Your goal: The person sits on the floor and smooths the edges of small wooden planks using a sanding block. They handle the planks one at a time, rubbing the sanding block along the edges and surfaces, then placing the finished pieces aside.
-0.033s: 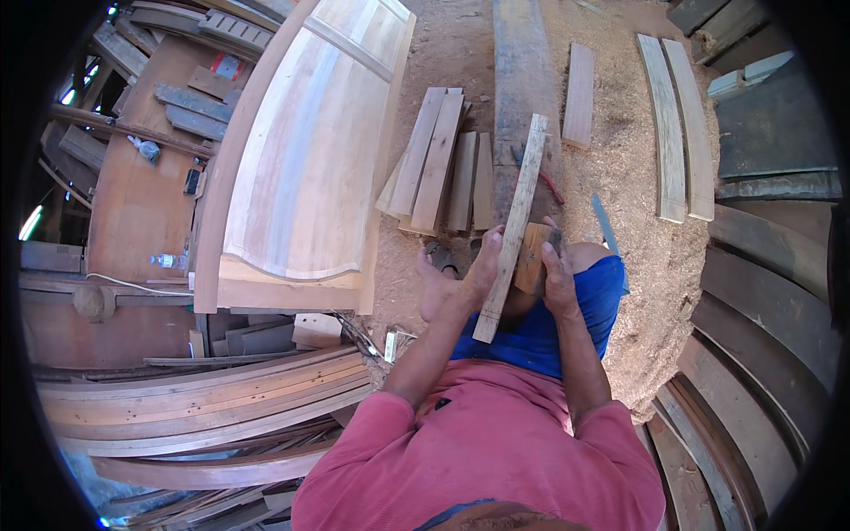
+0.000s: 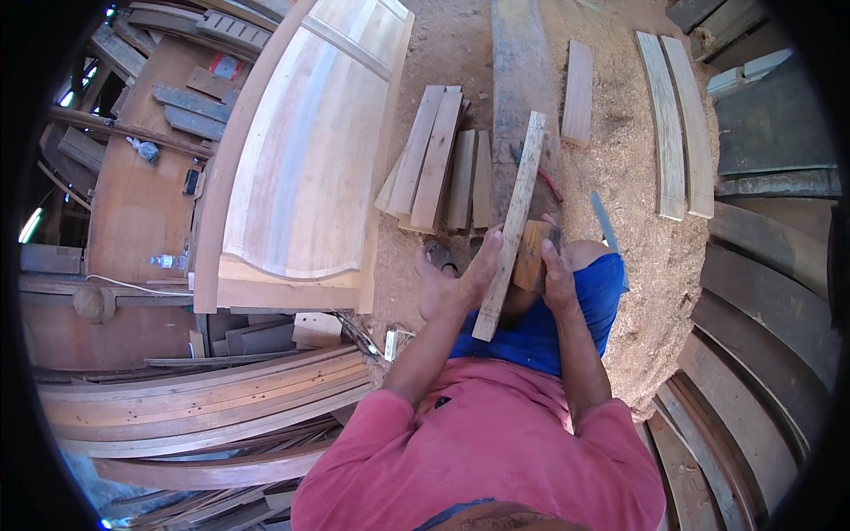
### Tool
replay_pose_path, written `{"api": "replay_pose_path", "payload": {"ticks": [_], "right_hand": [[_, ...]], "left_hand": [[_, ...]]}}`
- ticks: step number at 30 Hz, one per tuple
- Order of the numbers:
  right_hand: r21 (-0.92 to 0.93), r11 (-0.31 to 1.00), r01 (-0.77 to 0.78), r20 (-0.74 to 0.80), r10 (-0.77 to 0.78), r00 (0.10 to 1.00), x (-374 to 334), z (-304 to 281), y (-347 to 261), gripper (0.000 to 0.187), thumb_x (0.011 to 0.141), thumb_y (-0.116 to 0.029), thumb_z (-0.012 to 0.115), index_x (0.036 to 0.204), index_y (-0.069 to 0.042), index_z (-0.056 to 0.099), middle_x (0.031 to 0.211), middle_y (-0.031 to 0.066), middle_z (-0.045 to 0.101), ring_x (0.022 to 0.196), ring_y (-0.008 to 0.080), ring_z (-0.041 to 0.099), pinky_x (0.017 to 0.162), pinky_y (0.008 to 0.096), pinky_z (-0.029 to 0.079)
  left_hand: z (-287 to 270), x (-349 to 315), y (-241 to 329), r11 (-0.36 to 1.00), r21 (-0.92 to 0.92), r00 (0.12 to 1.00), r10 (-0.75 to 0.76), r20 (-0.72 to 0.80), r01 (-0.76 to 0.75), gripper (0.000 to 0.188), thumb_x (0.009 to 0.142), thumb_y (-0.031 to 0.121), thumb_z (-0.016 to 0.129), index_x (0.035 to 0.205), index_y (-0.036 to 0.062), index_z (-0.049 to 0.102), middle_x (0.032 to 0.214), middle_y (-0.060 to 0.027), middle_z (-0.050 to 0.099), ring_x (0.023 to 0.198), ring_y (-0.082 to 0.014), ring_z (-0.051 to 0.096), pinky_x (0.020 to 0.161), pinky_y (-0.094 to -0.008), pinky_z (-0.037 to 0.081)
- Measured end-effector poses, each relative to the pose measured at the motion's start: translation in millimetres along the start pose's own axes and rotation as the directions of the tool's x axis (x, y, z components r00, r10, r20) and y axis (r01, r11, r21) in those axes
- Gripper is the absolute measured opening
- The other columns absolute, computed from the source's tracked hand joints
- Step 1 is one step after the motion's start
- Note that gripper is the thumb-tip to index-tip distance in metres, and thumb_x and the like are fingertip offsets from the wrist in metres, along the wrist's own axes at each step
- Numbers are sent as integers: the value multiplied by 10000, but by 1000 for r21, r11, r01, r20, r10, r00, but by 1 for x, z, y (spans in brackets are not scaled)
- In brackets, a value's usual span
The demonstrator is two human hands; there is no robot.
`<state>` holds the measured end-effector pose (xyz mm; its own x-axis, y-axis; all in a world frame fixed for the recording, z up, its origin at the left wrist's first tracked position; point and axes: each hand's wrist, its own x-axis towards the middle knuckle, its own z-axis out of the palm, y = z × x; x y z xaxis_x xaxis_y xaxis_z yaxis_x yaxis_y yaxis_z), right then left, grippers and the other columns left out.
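Wooden slat point(image 2: 511, 226) gripped by left hand point(image 2: 456, 276), right hand point(image 2: 556, 270) closed on small wooden block point(image 2: 531, 255), red-labelled package point(image 2: 223, 67) upper left.

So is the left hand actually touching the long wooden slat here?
Touching. The head view shows the left hand pressed against the slat's left edge, thumb up along it, with no gap between them.

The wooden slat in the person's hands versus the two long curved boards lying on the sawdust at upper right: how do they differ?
The wooden slat is straight; the two curved boards bow along their length. The slat is held up off the ground, the left hand against its side and the right hand beside it; the curved boards lie flat, side by side, untouched. The slat looks shorter and narrower. Both are pale bare wood.
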<state>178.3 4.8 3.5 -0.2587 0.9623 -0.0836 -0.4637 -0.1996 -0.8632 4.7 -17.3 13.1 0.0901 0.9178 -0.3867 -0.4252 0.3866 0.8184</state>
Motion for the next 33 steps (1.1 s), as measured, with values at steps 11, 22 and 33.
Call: {"api": "replay_pose_path", "payload": {"ticks": [11,22,33], "right_hand": [[325,923,-205,65,195,979,-3,-4,5,534,1136,-416,473,1501,-27,492,1336,125,684,1187,221,696,1034,381,568],[410,882,-233,91,214,973,8,-6,2,498,1141,-395,455,1433,5,513,1260,153,680,1117,241,705,964,398,599],[384,877,-289,107,268,957,4,-10,4,518,1127,-471,455,1330,-14,588,1097,109,702,976,244,714,839,397,607]], "left_hand": [[0,-16,-7,998,55,998,8,66,-12,661,1093,303,548,1631,8,305,1557,-125,484,1418,-201,473,1205,-344,366],[-27,16,-20,962,263,991,101,-87,-75,919,940,316,781,1626,-34,281,1276,-182,651,1108,-187,656,953,-329,542],[-16,-38,114,650,213,578,752,-317,-729,914,930,169,767,1648,15,222,1313,-154,620,1157,-209,632,1005,-347,531]]}}
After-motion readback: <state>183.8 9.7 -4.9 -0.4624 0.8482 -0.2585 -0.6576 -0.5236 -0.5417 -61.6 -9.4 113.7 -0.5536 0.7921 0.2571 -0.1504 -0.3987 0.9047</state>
